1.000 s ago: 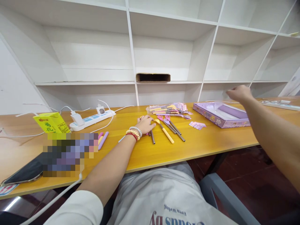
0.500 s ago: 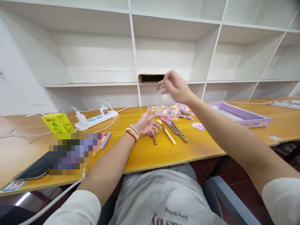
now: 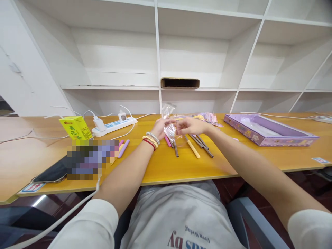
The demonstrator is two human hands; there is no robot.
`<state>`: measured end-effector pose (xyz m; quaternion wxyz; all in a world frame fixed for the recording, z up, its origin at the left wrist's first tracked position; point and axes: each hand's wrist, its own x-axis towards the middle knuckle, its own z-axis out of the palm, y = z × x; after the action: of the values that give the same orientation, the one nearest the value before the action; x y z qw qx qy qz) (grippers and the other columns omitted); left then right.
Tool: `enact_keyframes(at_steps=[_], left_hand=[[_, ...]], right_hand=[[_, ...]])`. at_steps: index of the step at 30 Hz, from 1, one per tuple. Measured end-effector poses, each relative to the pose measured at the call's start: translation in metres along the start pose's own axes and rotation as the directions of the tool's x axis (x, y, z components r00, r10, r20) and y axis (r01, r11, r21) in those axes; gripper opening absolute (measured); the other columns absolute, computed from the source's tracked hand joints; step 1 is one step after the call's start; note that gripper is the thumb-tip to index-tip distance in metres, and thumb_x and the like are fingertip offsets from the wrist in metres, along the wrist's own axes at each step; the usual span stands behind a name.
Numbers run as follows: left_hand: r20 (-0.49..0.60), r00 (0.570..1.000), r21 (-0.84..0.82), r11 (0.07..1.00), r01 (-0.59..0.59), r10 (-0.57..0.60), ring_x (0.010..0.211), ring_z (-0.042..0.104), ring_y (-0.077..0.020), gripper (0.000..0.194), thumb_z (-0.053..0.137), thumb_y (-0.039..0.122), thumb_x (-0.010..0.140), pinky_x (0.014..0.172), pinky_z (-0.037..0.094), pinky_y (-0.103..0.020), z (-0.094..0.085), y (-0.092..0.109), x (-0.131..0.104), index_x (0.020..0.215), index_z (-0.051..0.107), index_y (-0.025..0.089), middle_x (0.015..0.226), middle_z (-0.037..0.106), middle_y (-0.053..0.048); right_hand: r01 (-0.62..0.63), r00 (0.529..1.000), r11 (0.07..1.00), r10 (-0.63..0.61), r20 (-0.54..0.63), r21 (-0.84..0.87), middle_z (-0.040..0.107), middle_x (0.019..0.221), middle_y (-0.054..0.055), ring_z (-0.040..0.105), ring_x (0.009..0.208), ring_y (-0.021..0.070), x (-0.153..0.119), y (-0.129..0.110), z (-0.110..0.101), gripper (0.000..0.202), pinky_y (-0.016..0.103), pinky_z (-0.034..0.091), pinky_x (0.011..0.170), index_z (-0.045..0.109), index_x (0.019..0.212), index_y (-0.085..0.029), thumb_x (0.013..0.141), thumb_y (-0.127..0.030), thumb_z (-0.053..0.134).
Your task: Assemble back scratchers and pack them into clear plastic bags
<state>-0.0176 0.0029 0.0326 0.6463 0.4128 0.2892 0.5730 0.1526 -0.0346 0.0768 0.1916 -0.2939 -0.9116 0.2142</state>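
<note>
A crinkled clear plastic bag (image 3: 169, 130) is between my hands above the table, and its upper end sticks up behind them. My left hand (image 3: 161, 128), with bracelets at the wrist, has its fingers closed on the bag's left side. Curled fingers of my right hand (image 3: 191, 126) pinch the plastic from the right. Below them lie metal rods (image 3: 204, 142), a yellow-handled stick (image 3: 193, 148) and a pink handle (image 3: 167, 140). My right hand hides the far ends of several of these.
Packaged items (image 3: 207, 117) are heaped behind my hands. A purple box tray (image 3: 287, 141) stands to the right. On the left are a power strip (image 3: 115, 126), a yellow carton (image 3: 75, 128), a phone (image 3: 50, 171) and a purple handle (image 3: 123, 148). White shelves (image 3: 121, 87) rise behind.
My right hand has come down from its raised position to beside my left hand, bringing the clear bag. My left hand, spread before, has closed on the plastic. The view has shifted slightly left.
</note>
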Motion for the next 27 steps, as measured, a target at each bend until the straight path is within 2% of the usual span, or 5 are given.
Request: enact_keyframes(at_steps=[5,10,15,21,27], left_hand=[[-0.08,0.997,0.099,0.995,-0.006,0.014,0.066,0.067,-0.0205,0.017,0.059,0.008,0.069,0.063,0.053,-0.035,-0.005,-0.006,0.003,0.081,0.05,0.014,0.076,0.067,-0.008],[-0.099,0.989,0.138,0.986,-0.095,0.109,0.065,0.066,-0.0144,0.041,0.063,-0.003,0.059,0.066,0.053,-0.029,-0.009,-0.009,0.005,0.091,0.046,0.017,0.083,0.066,-0.004],[-0.139,0.977,0.079,0.985,-0.151,0.161,0.068,0.067,-0.0136,0.044,0.059,-0.004,0.064,0.069,0.053,-0.028,-0.007,-0.01,0.008,0.097,0.041,0.02,0.083,0.065,-0.001],[-0.246,0.95,0.054,0.982,-0.182,0.189,0.059,0.064,-0.0138,0.026,0.052,0.016,0.08,0.062,0.052,-0.029,-0.011,-0.008,0.013,0.102,0.04,0.021,0.076,0.063,0.0],[-0.213,0.964,0.046,0.988,-0.15,0.157,0.061,0.064,-0.0162,0.023,0.045,0.037,0.086,0.058,0.049,-0.028,-0.01,-0.009,0.012,0.102,0.04,0.021,0.079,0.063,-0.004]], right_hand=[[-0.332,0.927,0.924,0.283,-0.245,-0.191,0.053,0.054,-0.001,0.047,0.054,0.0113,-0.006,0.043,0.001,0.016,0.023,0.031,0.052,0.056,0.063,-0.016,0.072,-0.028,0.052],[-0.483,0.868,0.736,0.474,-0.148,-0.474,0.061,0.063,0.006,0.056,0.063,0.0181,-0.004,0.056,0.021,0.02,0.026,0.035,0.056,0.06,0.061,-0.017,0.069,-0.036,0.059],[-0.55,0.812,0.668,0.567,-0.136,-0.502,0.067,0.082,0.015,0.063,0.079,0.0258,0.0,0.053,0.041,0.028,0.029,0.041,0.061,0.065,0.073,-0.015,0.074,-0.041,0.056],[-0.54,0.745,0.841,0.459,-0.484,-0.033,0.064,0.068,0.011,0.062,0.065,0.0199,-0.004,0.055,0.038,0.04,0.025,0.041,0.056,0.053,0.068,-0.016,0.089,-0.045,0.036],[-0.259,0.744,0.798,0.524,-0.414,0.544,0.061,0.057,0.005,0.053,0.04,0.0125,-0.006,0.054,0.038,0.046,0.022,0.031,0.034,0.048,0.073,-0.018,0.078,-0.064,0.049]])
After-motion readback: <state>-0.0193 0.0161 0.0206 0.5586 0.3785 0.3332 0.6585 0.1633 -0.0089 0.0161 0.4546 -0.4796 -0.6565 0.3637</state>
